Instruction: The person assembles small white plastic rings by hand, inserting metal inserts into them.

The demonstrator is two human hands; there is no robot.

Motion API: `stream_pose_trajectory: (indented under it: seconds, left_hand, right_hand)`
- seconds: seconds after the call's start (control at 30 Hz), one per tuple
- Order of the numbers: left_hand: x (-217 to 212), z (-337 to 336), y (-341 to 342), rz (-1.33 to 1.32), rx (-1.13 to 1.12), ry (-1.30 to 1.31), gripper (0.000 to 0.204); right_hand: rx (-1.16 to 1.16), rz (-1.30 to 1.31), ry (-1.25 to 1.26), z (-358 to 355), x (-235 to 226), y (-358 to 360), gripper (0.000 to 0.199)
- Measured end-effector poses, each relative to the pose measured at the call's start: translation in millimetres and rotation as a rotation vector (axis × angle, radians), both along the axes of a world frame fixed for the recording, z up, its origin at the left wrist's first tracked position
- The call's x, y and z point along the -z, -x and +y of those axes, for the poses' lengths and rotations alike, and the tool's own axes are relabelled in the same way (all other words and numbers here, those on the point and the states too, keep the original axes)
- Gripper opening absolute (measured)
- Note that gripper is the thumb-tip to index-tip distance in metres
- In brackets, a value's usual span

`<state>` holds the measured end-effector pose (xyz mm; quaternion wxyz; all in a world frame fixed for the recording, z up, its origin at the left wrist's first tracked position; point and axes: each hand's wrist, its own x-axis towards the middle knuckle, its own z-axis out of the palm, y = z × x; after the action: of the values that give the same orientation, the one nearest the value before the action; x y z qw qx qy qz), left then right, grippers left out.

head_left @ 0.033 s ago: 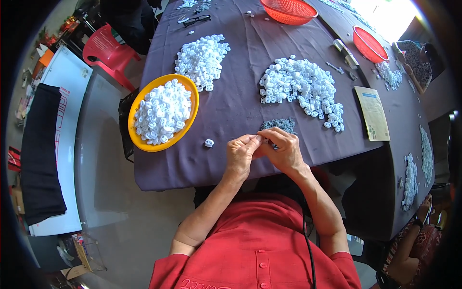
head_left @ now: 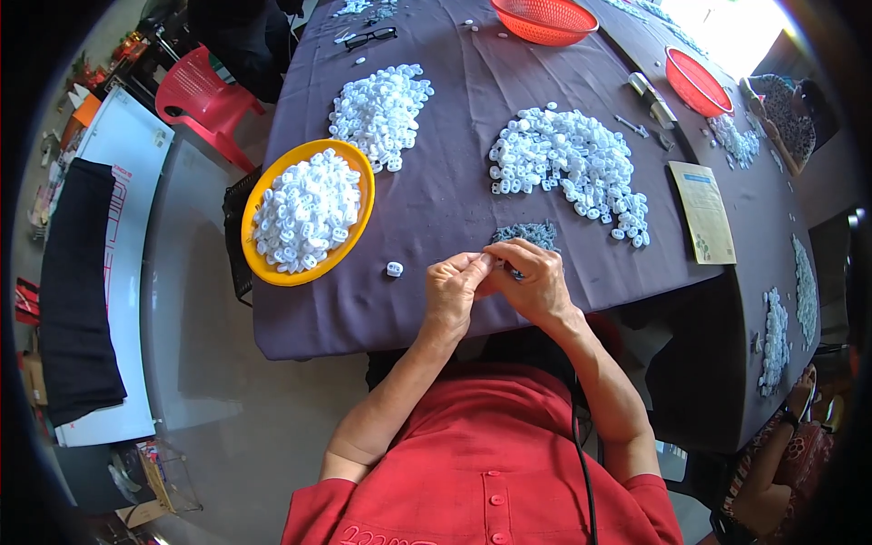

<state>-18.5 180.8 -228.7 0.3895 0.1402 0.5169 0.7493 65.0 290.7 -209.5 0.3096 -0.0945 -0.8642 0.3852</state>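
Observation:
My left hand [head_left: 450,292] and my right hand [head_left: 538,280] meet fingertip to fingertip just above the near edge of the purple-covered table [head_left: 436,209]. Together they pinch a small white plastic piece [head_left: 488,262]; what else the right fingers hide I cannot tell. Just beyond the hands lies a small heap of grey metal bits [head_left: 529,233]. A single white piece [head_left: 394,269] rests on the cloth to the left of my left hand. Further left stands a yellow bowl [head_left: 252,227] heaped with white pieces.
Two big piles of white pieces [head_left: 380,107] [head_left: 568,168] lie mid-table. Red baskets [head_left: 545,18] [head_left: 698,84], black glasses [head_left: 371,38] and a tan booklet [head_left: 704,211] sit farther off. A red chair [head_left: 204,95] stands at left. Another person [head_left: 790,107] sits at right.

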Motion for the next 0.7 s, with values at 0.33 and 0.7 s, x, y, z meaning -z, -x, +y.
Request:
stream_pose_trajectory:
  seconds: [0.33, 0.7]
  left_hand:
    - [14.0, -11.9, 11.9, -0.061, -0.020, 0.018, 0.021]
    - [1.7, -9.7, 16.0, -0.104, -0.098, 0.023, 0.021]
  right_hand:
    - [-0.043, -0.037, -0.030, -4.4, 14.6, 15.4, 0.021]
    - [-0.025, -0.002, 0.061, -10.9, 17.7, 22.6, 0.025]
